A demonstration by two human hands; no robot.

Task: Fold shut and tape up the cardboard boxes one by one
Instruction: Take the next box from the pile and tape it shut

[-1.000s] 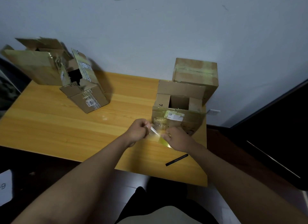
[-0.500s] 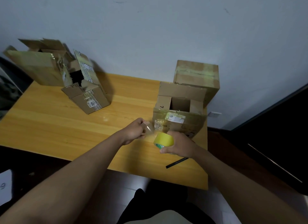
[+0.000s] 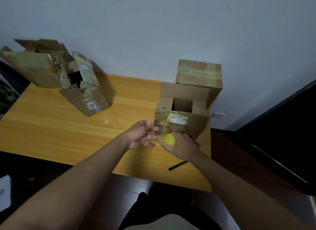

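Low in the middle of the frame, both hands meet just in front of an open cardboard box that stands on the right part of the yellow wooden worktop. The right hand has its grip curled round a yellow tape roll, held just below the box's near flap. The left hand pinches the clear free end of the tape between thumb and fingers, with the strip stretched short between the two hands. The open box has its flaps up, its dark inside showing, and a white label on the near flap, which hangs toward the hands. Right behind it, touching the wall in the upper right of the worktop, sits a closed box with tape across its top. At the upper left of the frame two more open boxes stand together: a large one at the worktop's far corner, and a smaller one with striped tape tilted against it. A thin black pen lies near the worktop's front edge, under the right forearm
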